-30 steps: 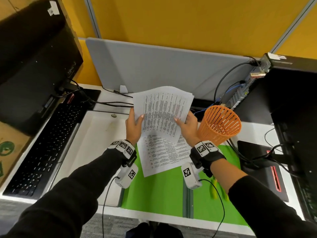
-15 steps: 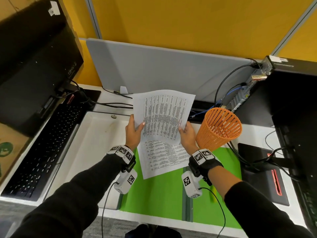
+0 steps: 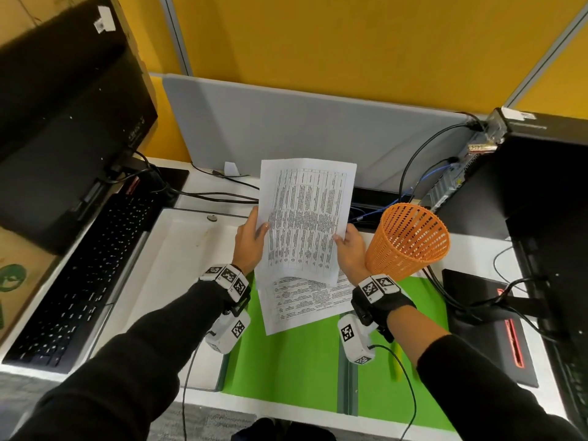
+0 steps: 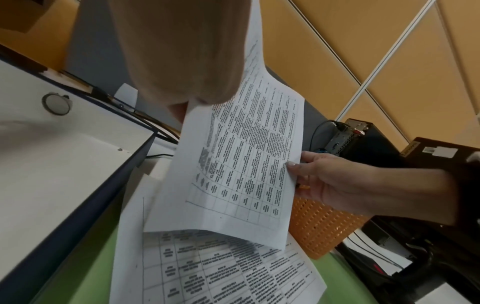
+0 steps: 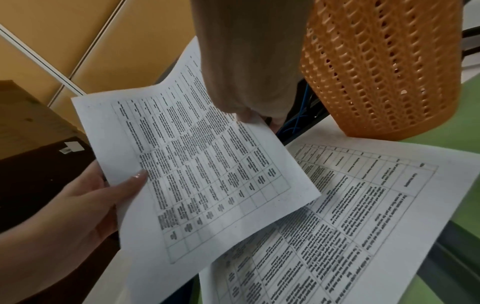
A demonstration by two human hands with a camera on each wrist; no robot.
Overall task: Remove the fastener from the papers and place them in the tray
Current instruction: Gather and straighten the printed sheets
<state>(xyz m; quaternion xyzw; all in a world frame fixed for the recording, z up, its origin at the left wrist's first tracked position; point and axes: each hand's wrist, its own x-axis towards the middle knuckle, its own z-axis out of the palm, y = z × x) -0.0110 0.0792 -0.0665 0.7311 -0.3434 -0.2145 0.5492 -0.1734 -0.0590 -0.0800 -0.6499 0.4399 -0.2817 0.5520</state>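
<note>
A stack of printed papers is held upright above the desk, between both hands. My left hand pinches its left edge, thumb on the front. My right hand pinches the right edge the same way. In the wrist views the papers show tables of text. A second printed sheet lies flat on the open green folder beneath them. The white tray sits to the left of the folder. No fastener is visible on the held papers.
An orange mesh basket stands just right of my right hand. A black keyboard and monitor are at the left, a black computer tower and cables at the right. A grey divider backs the desk.
The fanned papers have been squared into one neat stack and turned more upright. Both hands stayed on the side edges and shifted slightly.
</note>
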